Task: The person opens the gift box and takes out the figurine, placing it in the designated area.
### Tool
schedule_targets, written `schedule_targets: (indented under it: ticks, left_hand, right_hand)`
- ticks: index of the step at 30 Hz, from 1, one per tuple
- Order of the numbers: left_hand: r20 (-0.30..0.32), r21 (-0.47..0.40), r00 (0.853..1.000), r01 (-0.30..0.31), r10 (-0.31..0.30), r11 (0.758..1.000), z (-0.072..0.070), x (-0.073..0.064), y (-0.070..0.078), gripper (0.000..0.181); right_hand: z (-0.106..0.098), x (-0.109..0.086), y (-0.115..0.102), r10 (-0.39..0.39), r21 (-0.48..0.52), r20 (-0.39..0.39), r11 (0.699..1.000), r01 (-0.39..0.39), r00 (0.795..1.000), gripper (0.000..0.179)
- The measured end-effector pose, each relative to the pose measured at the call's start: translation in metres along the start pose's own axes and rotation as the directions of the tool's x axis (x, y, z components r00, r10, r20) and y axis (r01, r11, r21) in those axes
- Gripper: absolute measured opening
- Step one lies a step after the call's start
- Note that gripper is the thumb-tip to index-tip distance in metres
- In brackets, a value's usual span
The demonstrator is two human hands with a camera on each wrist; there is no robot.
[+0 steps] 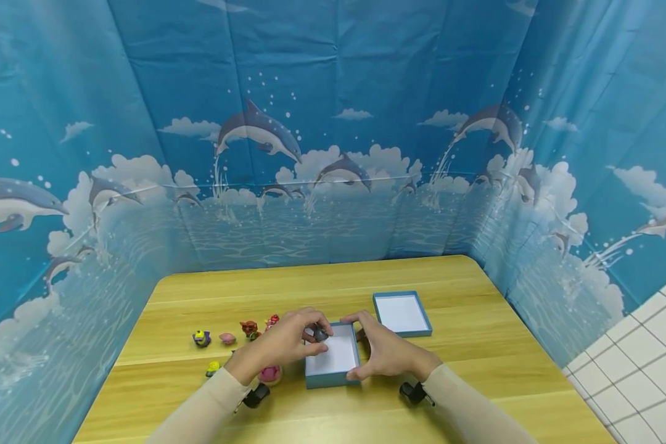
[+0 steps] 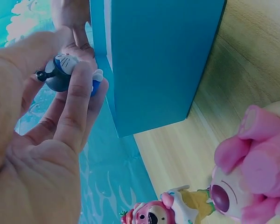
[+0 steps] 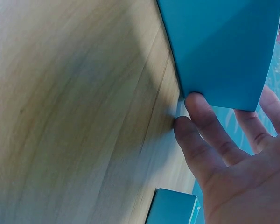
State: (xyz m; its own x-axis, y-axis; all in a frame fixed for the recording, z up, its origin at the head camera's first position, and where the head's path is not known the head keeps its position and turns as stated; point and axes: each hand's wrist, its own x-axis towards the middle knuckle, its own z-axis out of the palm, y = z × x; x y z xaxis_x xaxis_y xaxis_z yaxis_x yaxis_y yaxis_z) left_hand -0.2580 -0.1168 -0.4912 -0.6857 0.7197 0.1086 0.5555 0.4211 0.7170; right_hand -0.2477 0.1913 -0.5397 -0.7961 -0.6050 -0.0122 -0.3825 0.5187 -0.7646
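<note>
My left hand pinches a small dark figurine with a whiskered white face and a bit of blue below, between thumb and fingers. It is above the left part of an open blue box with a white inside. At the box's right side, my right hand spans the wall, thumb at the near corner and fingers at the far corner. In the right wrist view, its fingertips touch the box's blue outer side. Part of the figurine is covered by the left fingers.
A shallow blue lid, white inside, lies behind and right of the box. Left of it are several toys: a pink bear figure, a purple-yellow one, a pink one, a reddish-brown one. A dolphin curtain surrounds the table.
</note>
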Motion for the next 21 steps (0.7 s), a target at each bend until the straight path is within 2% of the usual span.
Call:
schedule_targets:
  ticks: [12,21]
  left_hand:
    - [-0.079,0.027,0.997,0.006,-0.004,1.000,-0.003,-0.009,0.008,0.020]
    - [-0.134,0.045,0.991,-0.015,0.021,0.999,-0.008,-0.016,0.011,0.026]
  right_hand:
    - [0.002,-0.002,0.001,-0.011,0.003,-0.002,1.000,0.011,1.000,0.109]
    - [0.002,0.000,0.002,-0.036,-0.003,-0.007,0.999,0.036,0.999,0.108]
